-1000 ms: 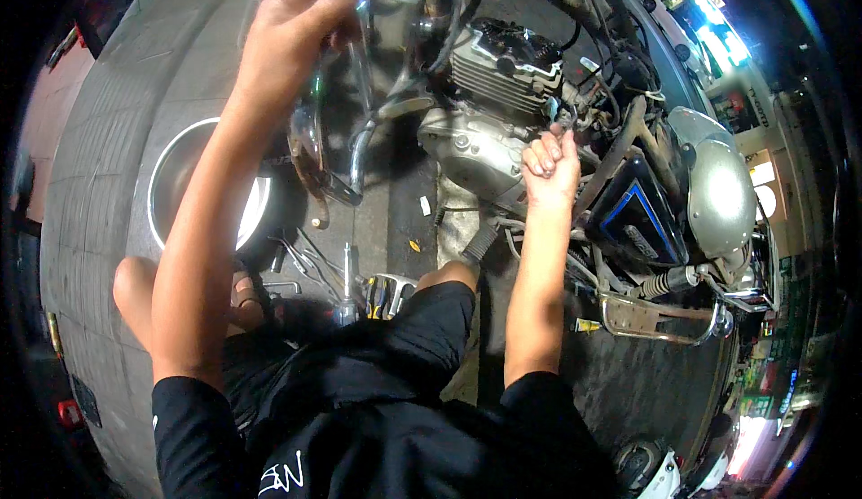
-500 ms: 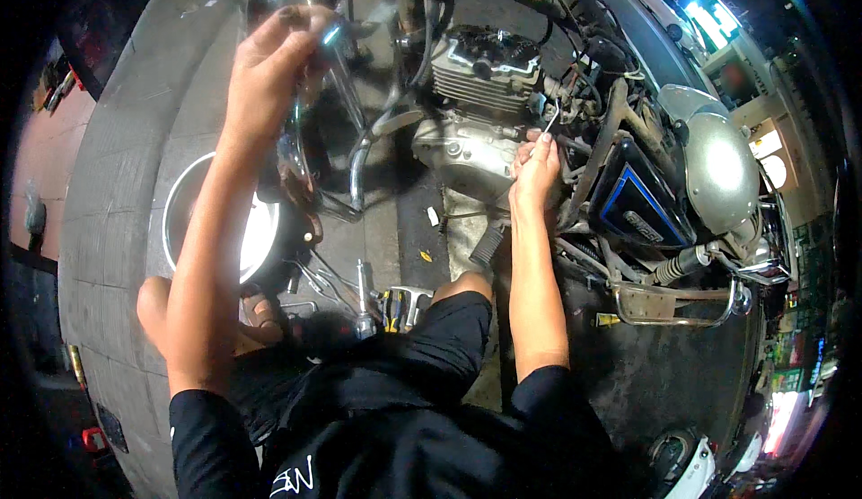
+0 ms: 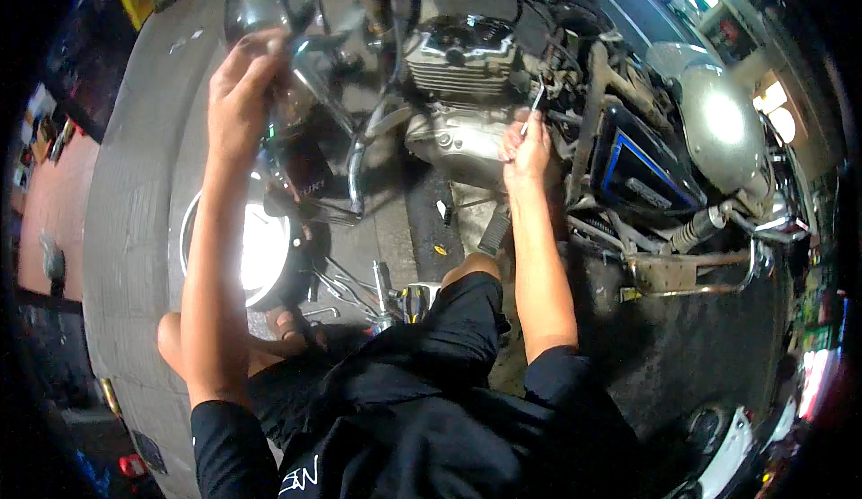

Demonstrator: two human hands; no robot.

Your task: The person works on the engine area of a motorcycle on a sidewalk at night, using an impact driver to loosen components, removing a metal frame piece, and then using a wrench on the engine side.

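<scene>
My right hand (image 3: 528, 153) is closed round a slim silver wrench (image 3: 539, 97), its free end pointing up toward the parts behind the engine. Beside that hand is the motorcycle engine (image 3: 462, 68), with a finned cylinder and an open top where dark parts show. Farther left, my left hand (image 3: 241, 90) is raised near the dark, shiny front fender (image 3: 260, 5). Its fingers are curled together and smeared by motion; whatever they hold, if anything, cannot be made out. The chrome frame tube (image 3: 323, 99) runs just right of it.
A white-rimmed bucket (image 3: 280, 256) stands under my left forearm. Several loose tools, among them a socket wrench (image 3: 381, 288) and a yellow-black screwdriver (image 3: 413, 304), lie by my legs. To the right are a black side cover (image 3: 648, 171) and a pale rounded helmet-like shell (image 3: 721, 126).
The whole view has shifted slightly. My left hand has come down a little beside the fender, while my right hand keeps the wrench by the engine, its tilt slightly changed.
</scene>
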